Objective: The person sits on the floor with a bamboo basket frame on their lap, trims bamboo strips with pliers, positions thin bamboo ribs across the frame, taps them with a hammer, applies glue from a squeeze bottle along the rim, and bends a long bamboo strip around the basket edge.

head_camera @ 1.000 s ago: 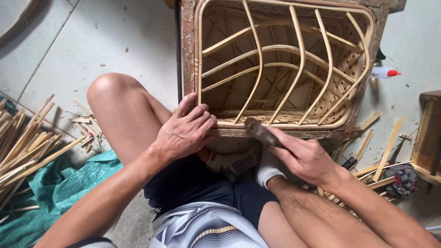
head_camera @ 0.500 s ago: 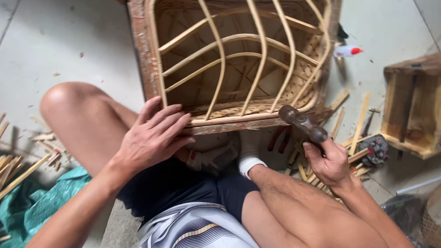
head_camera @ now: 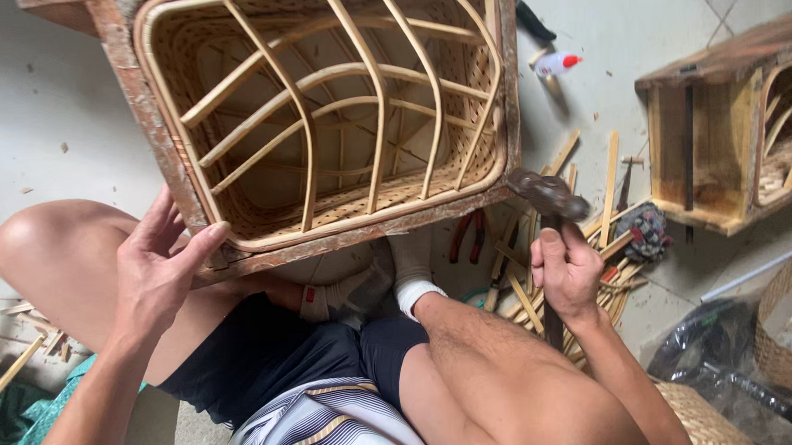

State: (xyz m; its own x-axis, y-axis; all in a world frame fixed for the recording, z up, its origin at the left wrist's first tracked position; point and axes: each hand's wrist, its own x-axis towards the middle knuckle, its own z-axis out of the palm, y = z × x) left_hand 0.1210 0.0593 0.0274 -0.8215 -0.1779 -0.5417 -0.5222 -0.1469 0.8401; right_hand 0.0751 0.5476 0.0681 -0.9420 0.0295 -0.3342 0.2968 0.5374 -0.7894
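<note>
1. Plainly, we sat on the floor with a rattan basket frame [head_camera: 322, 120] filling the upper middle of the frame, its open side turned toward us and its curved ribs showing inside a worn wooden rim.

2. Our left hand [head_camera: 156, 270] lay at the lower left corner of that rim, fingers spread and the thumb pressed against the wood, so it was touching and steadying the frame, not closed around it.

3. Our right hand [head_camera: 566, 269] sat in the right middle of the frame, closed round the handle of a hammer [head_camera: 549, 200]. The hammer's handle ran nearly straight up the picture, with its dark head at the top.

4. That head hung just beside the lower right corner of the rim (whether it touched the wood we could not tell).

5. The relation that mattered: the basket's lower edge ran across the picture, tilted down to the left, and lay above both hands. The left hand was on it at one end, while the hammer hand was near the other end, slightly off to the right.

6. Around us, cut rattan strips [head_camera: 590, 242] littered the floor right of centre, red-handled pliers [head_camera: 467, 238] lay below the rim, a wooden box mould [head_camera: 718, 141] stood at the right edge, and a small white bottle [head_camera: 555, 63] lay at upper right.
</note>
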